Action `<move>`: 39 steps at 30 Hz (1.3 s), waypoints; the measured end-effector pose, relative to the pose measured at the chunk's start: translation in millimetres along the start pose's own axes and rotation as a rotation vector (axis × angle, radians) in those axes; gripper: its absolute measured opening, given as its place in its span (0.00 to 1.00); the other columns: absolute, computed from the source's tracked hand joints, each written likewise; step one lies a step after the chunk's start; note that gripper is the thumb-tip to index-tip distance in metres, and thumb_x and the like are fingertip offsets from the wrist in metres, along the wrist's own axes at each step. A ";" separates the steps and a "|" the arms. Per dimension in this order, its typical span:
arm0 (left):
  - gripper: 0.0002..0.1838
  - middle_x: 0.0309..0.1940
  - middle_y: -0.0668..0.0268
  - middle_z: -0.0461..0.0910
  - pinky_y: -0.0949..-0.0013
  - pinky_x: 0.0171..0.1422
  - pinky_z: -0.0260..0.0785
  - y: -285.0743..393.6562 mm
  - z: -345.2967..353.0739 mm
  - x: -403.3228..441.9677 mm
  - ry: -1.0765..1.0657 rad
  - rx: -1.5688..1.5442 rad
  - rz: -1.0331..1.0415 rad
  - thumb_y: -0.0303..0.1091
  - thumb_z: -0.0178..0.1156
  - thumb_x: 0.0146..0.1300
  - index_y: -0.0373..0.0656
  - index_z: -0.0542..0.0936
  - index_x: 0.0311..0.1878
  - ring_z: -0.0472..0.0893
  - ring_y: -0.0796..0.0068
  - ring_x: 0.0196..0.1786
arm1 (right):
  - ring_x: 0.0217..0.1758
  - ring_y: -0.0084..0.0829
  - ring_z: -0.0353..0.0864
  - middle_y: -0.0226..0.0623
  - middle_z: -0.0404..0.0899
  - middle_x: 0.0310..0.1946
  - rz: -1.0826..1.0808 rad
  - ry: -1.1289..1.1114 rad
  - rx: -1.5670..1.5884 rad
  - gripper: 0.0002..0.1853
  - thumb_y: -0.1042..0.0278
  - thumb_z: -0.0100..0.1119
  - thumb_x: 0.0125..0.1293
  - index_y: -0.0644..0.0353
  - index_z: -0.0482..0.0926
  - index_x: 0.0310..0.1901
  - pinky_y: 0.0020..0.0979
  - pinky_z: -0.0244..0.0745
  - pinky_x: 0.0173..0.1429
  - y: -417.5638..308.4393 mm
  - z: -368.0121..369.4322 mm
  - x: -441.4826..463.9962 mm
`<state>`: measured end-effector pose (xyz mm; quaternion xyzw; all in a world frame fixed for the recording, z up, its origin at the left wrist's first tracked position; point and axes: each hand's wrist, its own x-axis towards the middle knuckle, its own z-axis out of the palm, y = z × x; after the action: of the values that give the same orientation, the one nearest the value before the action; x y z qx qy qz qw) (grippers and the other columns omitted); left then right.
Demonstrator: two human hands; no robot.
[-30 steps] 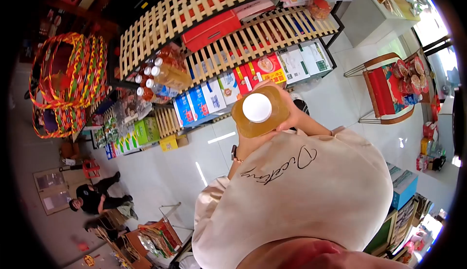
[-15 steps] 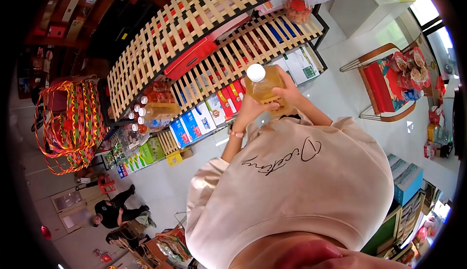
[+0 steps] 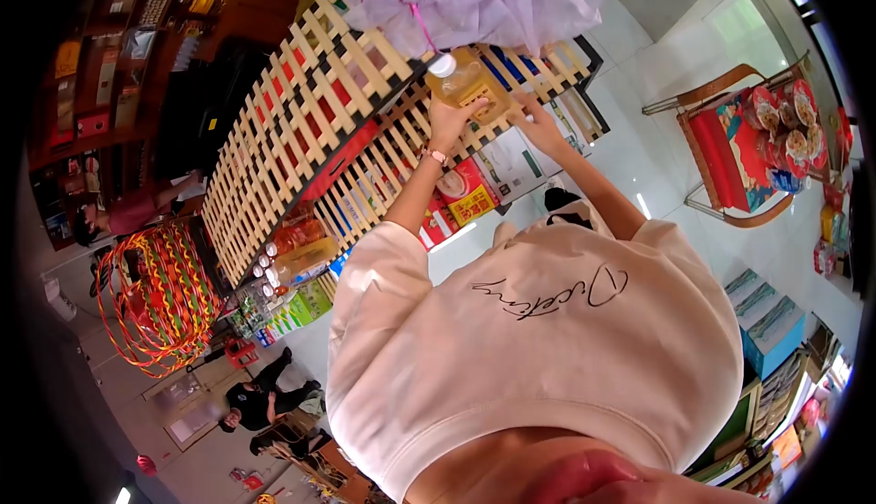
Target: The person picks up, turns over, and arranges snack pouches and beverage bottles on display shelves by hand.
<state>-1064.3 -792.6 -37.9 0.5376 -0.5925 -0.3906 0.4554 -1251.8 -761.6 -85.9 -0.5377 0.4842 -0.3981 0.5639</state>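
My left hand (image 3: 448, 121), with a bracelet or watch at the wrist, grips a large clear plastic bottle (image 3: 470, 80). The bottle has a white cap and holds amber liquid; it is tilted, cap toward the upper left, over the slatted wooden shelf (image 3: 315, 103). Beside the bottle's base is my right hand (image 3: 541, 128), fingers stretched out; whether its fingertips touch the base I cannot tell. Close above the cap sits a pale purple tulle-wrapped basket (image 3: 474, 7).
Capped bottles (image 3: 297, 258) and cartons (image 3: 470, 189) fill the lower shelf. Woven red-yellow baskets (image 3: 155, 299) stand at its left end. To the right, a chair (image 3: 716, 157) carries packaged tubs (image 3: 785, 125). A person in black (image 3: 255, 404) sits at the lower left.
The bottle has moved up and slightly left, from in front of the shelf to over it. My right hand has shifted from the bottle's side to its base. The tulle-wrapped basket is nearer in view.
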 end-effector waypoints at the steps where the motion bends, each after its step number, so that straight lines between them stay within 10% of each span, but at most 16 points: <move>1: 0.22 0.37 0.63 0.78 0.75 0.41 0.70 5.5 5.7 12.8 0.029 0.060 0.091 0.29 0.68 0.45 0.31 0.73 0.42 0.78 0.77 0.37 | 0.54 0.39 0.67 0.47 0.68 0.51 0.044 -0.011 -0.144 0.29 0.56 0.57 0.53 0.64 0.65 0.54 0.32 0.61 0.56 2.2 -8.3 -3.3; 5: 0.17 0.28 0.62 0.80 0.74 0.36 0.70 -7.9 16.2 48.0 0.018 0.100 -0.094 0.36 0.67 0.46 0.33 0.77 0.35 0.78 0.77 0.30 | 0.53 0.33 0.70 0.44 0.70 0.49 0.157 -0.195 -0.333 0.27 0.52 0.56 0.55 0.59 0.67 0.52 0.28 0.63 0.54 19.5 -25.0 -8.6; 8: 0.20 0.25 0.59 0.78 0.72 0.34 0.68 -12.4 15.7 78.6 -0.315 0.787 -0.522 0.47 0.59 0.53 0.38 0.77 0.39 0.77 0.76 0.27 | 0.49 0.31 0.73 0.43 0.73 0.45 0.310 -0.332 -0.200 0.24 0.54 0.55 0.55 0.60 0.69 0.51 0.27 0.65 0.52 27.6 -34.3 -9.8; 9: 0.23 0.25 0.58 0.75 0.70 0.33 0.65 -58.8 11.5 74.4 -0.274 0.831 -0.071 0.55 0.50 0.56 0.45 0.77 0.41 0.74 0.73 0.26 | 0.44 0.29 0.75 0.40 0.76 0.38 0.297 -0.350 -0.141 0.21 0.57 0.55 0.56 0.60 0.70 0.49 0.26 0.66 0.49 42.5 -33.3 -9.5; 13: 0.14 0.29 0.64 0.76 0.70 0.39 0.67 -46.0 18.4 85.1 -0.303 0.463 -0.477 0.40 0.45 0.60 0.52 0.75 0.46 0.74 0.69 0.31 | 0.40 0.28 0.75 0.39 0.77 0.34 0.373 -0.428 -0.241 0.20 0.58 0.55 0.56 0.60 0.71 0.47 0.25 0.67 0.45 40.3 -41.4 -10.7; 16: 0.14 0.28 0.65 0.75 0.71 0.39 0.67 -64.1 14.8 79.6 -0.303 0.486 0.094 0.34 0.44 0.60 0.56 0.75 0.47 0.75 0.69 0.30 | 0.37 0.33 0.76 0.43 0.77 0.31 0.411 -0.436 -0.276 0.22 0.52 0.56 0.54 0.60 0.72 0.46 0.28 0.68 0.42 68.4 -47.4 -16.7; 19: 0.16 0.28 0.63 0.77 0.69 0.33 0.68 -58.9 16.7 87.4 -0.385 0.742 -0.129 0.38 0.44 0.60 0.66 0.72 0.51 0.77 0.67 0.31 | 0.38 0.37 0.76 0.45 0.77 0.32 0.401 -0.434 -0.392 0.22 0.53 0.56 0.54 0.61 0.73 0.45 0.30 0.69 0.43 75.9 -59.3 -30.0; 23: 0.35 0.18 0.60 0.76 0.72 0.33 0.65 -32.2 16.7 81.2 -0.158 0.468 -0.323 0.67 0.61 0.38 0.35 0.77 0.22 0.75 0.69 0.25 | 0.38 0.38 0.76 0.45 0.77 0.32 0.311 -0.417 -0.409 0.22 0.54 0.55 0.54 0.62 0.73 0.44 0.31 0.69 0.42 111.6 -70.6 -42.1; 25: 0.34 0.16 0.60 0.75 0.69 0.35 0.68 -28.5 21.4 65.0 0.114 0.247 -0.178 0.59 0.67 0.36 0.34 0.77 0.33 0.76 0.66 0.25 | 0.38 0.37 0.76 0.45 0.76 0.32 0.306 -0.440 -0.415 0.22 0.54 0.55 0.54 0.64 0.74 0.43 0.31 0.69 0.42 121.2 -73.9 -45.8; 27: 0.38 0.37 0.52 0.74 0.71 0.40 0.69 -78.4 28.7 48.5 0.227 0.084 -0.027 0.45 0.66 0.44 0.31 0.63 0.54 0.76 0.66 0.35 | 0.34 0.25 0.72 0.36 0.75 0.31 0.336 -0.488 -0.417 0.19 0.59 0.55 0.56 0.65 0.73 0.44 0.27 0.68 0.38 133.5 -73.9 -48.2; 30: 0.39 0.56 0.50 0.62 0.71 0.44 0.67 -64.0 17.6 -48.3 0.229 0.255 -0.101 0.32 0.60 0.50 0.33 0.51 0.62 0.72 0.66 0.47 | 0.33 0.26 0.72 0.37 0.76 0.30 0.358 -0.562 -0.453 0.19 0.58 0.55 0.56 0.64 0.73 0.44 0.27 0.68 0.38 125.3 -64.5 -51.1; 34: 0.33 0.54 0.49 0.64 0.66 0.59 0.57 -139.7 -0.2 -233.3 0.504 0.413 -0.282 0.31 0.56 0.53 0.35 0.55 0.61 0.64 0.56 0.58 | 0.36 0.31 0.74 0.41 0.76 0.32 0.358 -0.773 -0.634 0.20 0.56 0.54 0.56 0.62 0.72 0.44 0.30 0.68 0.41 89.6 -29.9 -40.6; 39: 0.22 0.47 0.49 0.72 0.62 0.53 0.63 -201.2 2.2 -542.0 1.173 0.084 -1.294 0.37 0.53 0.51 0.36 0.70 0.49 0.72 0.58 0.50 | 0.37 0.28 0.73 0.38 0.76 0.34 0.273 -0.951 -0.631 0.21 0.54 0.54 0.57 0.61 0.71 0.46 0.28 0.68 0.41 99.0 44.1 -26.6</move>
<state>-1005.9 -278.1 -295.0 0.8990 0.1452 -0.2107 0.3554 -1221.6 -715.7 -183.0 -0.7319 0.3381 0.1265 0.5780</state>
